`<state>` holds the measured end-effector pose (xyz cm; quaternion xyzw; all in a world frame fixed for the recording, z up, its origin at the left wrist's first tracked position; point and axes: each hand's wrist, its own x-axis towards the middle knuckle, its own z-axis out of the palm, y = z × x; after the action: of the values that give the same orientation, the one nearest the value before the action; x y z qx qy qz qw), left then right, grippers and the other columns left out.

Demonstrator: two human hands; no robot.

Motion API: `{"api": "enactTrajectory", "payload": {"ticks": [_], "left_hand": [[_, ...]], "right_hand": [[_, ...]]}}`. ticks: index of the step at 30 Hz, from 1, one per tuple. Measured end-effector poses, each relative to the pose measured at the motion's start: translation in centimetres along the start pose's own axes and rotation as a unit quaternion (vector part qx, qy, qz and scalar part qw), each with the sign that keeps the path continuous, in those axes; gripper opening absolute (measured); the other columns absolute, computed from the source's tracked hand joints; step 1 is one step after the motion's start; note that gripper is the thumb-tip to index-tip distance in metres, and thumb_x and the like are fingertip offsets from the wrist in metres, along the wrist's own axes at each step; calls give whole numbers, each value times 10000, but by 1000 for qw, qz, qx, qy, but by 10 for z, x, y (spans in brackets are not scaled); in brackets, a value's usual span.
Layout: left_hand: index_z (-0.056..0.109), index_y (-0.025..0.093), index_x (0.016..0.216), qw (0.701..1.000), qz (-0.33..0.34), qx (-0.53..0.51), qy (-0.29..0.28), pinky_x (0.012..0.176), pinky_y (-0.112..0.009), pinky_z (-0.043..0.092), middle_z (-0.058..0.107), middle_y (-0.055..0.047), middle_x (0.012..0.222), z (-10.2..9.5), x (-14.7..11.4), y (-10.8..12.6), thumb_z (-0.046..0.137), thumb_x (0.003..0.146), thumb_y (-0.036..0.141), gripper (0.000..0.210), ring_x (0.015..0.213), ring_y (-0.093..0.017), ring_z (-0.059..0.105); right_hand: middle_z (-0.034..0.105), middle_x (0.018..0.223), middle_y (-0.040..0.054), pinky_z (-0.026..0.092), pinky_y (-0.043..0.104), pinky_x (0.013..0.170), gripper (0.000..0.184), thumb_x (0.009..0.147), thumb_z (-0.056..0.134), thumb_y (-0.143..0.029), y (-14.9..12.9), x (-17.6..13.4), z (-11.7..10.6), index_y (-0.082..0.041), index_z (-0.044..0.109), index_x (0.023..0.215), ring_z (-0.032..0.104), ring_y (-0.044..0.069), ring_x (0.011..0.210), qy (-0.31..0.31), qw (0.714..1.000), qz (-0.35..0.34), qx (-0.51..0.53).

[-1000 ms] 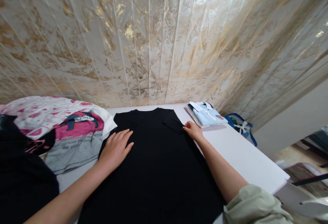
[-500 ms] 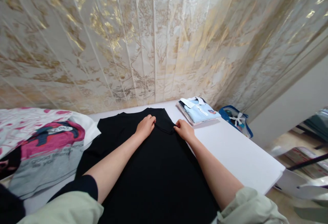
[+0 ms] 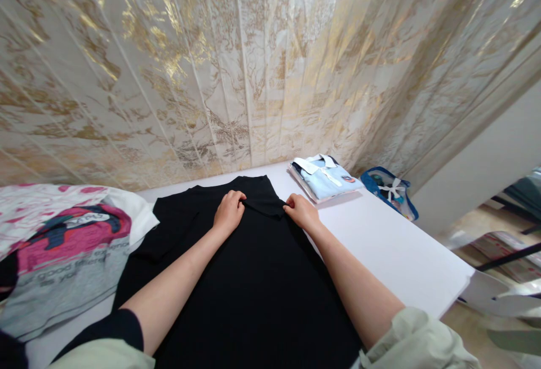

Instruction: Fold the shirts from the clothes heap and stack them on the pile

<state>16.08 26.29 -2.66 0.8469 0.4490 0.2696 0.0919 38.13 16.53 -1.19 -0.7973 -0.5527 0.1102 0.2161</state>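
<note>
Pinching the black shirt (image 3: pixel 253 290) by its sleeve (image 3: pixel 262 206) mid-frame, your left hand (image 3: pixel 229 211) and right hand (image 3: pixel 302 212) each gripped an edge; it seemed light, limp, best held there.

Shirt (image 3: pixel 253 290) on table (image 3: pixel 393 250), pile (image 3: pixel 71 250) left, stack (image 3: pixel 326 182) right

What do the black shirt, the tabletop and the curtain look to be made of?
Black shirt: matte, probably cotton or blended knit; it drapes softly without shine. White tabletop: smooth, hard, low-gloss board, perhaps laminate, with a straight edge. Curtain: seemingly fabric, hanging in folds, with glinting metallic-gold patterning; fibre unclear.
</note>
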Motion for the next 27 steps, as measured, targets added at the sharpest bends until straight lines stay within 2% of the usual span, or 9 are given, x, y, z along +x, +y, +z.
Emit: {"api": "enactTrajectory", "payload": {"ticks": [3,6,9,11,15,19,22,24,27], "left_hand": [[589,214,1002,1000,7,-12,25,893,-345,455,589,-67,1073,-4,1,8,402,815,65,304,1022,-204,551],[604,215,1053,998,51,-19,23,947,-371,433,606,-70,1117,-4,7,30,386,876,120,297,1069,-213,548],[622,233,1097,992,103,-17,-68,991,-354,409,629,-58,1156,7,20,57,359,943,245,305,1098,-203,562],[621,243,1138,986,98,0,-133,1035,-369,375,618,-59,1235,19,32,66,394,941,309,308,1168,-218,545],[486,221,1338,986,30,34,-158,1111,-529,230,400,-103,1491,39,55,55,421,926,328,431,1377,-301,335],[390,243,1415,984,4,51,-174,1135,-531,169,310,-69,1541,43,66,38,365,944,380,491,1422,-279,250],[371,226,1427,984,-2,56,-169,1139,-523,171,295,-77,1546,35,59,42,368,941,402,516,1426,-281,239],[391,199,1414,988,6,65,-142,1141,-515,176,314,-98,1536,27,45,49,388,937,371,508,1419,-284,253],[501,163,1327,992,47,73,-90,1134,-468,229,453,-127,1451,11,16,54,397,934,301,430,1357,-274,372]], "right_hand": [[615,931,22,285,237,563,139,834,590,-346,-1,0,1,-213,597,874,561,153,806,6,1000,1,-7],[612,932,22,280,239,561,132,840,592,-344,-2,0,2,-214,589,867,562,153,809,11,1000,0,-15],[611,929,24,287,241,573,122,842,593,-333,-3,-1,1,-215,577,870,562,153,810,14,1000,-3,-21],[612,920,24,289,242,580,105,840,590,-313,-3,-1,1,-214,571,869,559,152,807,12,1000,-6,-25],[612,891,18,284,243,582,69,835,569,-278,-2,-1,-1,-212,568,856,554,149,786,5,1000,-5,-26],[603,893,16,289,241,582,80,824,575,-279,-1,0,-3,-212,571,867,555,148,783,-10,1000,0,-14],[595,920,21,298,240,587,154,814,613,-335,-3,-1,-4,-211,567,892,557,151,789,-13,1000,5,-12],[589,930,25,301,241,589,179,812,623,-357,-4,-2,-4,-210,561,895,557,153,795,-10,1000,4,-20],[583,931,29,299,243,589,170,822,613,-352,-4,-2,-4,-208,556,891,555,154,799,-7,999,-6,-33]]}}
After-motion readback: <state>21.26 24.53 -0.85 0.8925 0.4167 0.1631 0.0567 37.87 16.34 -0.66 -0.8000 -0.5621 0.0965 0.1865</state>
